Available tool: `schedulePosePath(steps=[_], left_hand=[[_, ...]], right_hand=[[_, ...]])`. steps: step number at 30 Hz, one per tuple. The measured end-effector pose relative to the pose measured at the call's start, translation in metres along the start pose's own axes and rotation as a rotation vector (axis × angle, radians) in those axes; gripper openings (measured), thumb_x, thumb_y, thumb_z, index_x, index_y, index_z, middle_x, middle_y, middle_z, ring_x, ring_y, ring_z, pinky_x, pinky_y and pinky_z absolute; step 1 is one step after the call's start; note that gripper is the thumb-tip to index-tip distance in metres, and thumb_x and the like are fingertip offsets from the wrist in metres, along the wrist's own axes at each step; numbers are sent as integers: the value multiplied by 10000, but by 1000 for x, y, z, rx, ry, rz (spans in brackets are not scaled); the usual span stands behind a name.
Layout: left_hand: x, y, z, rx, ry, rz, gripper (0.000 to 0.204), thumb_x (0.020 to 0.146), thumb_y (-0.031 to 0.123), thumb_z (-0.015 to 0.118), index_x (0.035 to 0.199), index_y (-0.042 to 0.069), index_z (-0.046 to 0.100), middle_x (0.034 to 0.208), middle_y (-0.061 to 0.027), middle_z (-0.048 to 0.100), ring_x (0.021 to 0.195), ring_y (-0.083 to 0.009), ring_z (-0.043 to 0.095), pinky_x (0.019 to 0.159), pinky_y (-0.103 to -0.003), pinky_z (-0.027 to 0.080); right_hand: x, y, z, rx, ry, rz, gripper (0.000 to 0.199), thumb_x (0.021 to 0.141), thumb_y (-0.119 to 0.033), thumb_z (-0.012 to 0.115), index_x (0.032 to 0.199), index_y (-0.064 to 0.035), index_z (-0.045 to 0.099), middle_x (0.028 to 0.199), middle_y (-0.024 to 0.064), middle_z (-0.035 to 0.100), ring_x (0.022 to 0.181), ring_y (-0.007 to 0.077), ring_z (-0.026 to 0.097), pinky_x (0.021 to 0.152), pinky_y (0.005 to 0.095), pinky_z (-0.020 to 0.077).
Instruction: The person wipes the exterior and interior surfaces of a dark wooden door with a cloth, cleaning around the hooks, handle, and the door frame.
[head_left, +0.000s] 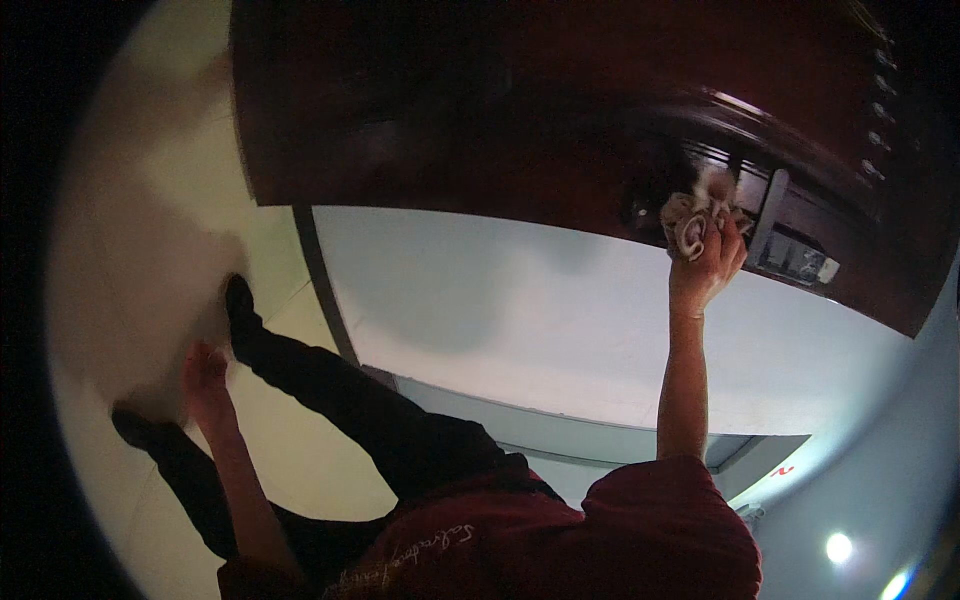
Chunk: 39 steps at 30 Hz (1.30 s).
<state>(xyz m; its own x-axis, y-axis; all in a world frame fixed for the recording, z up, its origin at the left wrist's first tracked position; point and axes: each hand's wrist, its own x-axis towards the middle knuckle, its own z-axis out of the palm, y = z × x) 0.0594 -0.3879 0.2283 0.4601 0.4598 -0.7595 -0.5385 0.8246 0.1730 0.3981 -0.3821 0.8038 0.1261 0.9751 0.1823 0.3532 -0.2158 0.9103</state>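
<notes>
R hand (708, 265) grips crumpled whitish cloth (690, 222) w/ dark swirl against dark-wood door (480, 120); L hand (205, 380) hangs loose.

Your cloth (690, 222) sits upper right of the frame: pale, crumpled into a wad with a darker patterned fold, pressed against the dark wooden door (480, 110).

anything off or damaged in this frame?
Nothing looks damaged or spilled. The right hand presses a crumpled cloth against the dark wooden door beside its metal handle. The left hand hangs free, holding nothing. The scene is dim, so fine marks on the wood cannot be judged.
</notes>
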Motion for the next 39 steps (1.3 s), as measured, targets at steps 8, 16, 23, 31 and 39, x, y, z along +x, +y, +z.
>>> schedulePosePath(steps=[8,16,23,31,39], left_hand=[[-2,-6,-8,38,4,-23,366,922,358,494,1130,69,578,1074,-69,604,1005,-184,554,886,-338,424],[-22,1,22,131,36,29,332,918,334,524,1102,66,591,993,-69,627,901,-175,578,845,-314,440],[-35,5,33,21,7,-9,275,933,273,505,1066,51,597,968,-77,624,852,-158,581,788,-287,457],[-72,0,33,45,198,-95,317,932,329,491,1051,49,581,910,-72,599,786,-146,550,750,-295,431],[-109,-4,32,-60,347,-152,255,937,260,487,1023,38,579,865,-61,610,741,-137,562,744,-289,446]], right_hand=[[-53,-33,31,121,-39,-90,352,710,-34,674,1053,-90,621,1209,94,509,1158,279,419,972,458,309],[-12,-41,53,46,-79,-239,392,697,-103,650,1086,-132,621,1239,62,510,1158,329,430,957,445,353],[-68,-64,82,261,-260,-307,435,638,-26,659,1059,-125,623,1194,73,515,1130,326,457,971,471,371],[-48,-255,189,768,-468,-705,441,710,-24,614,1135,-124,551,1264,78,440,1209,338,393,997,439,362],[-54,-425,243,648,-561,-969,407,703,-11,613,1086,-126,538,1117,68,512,1160,276,445,928,377,429]])
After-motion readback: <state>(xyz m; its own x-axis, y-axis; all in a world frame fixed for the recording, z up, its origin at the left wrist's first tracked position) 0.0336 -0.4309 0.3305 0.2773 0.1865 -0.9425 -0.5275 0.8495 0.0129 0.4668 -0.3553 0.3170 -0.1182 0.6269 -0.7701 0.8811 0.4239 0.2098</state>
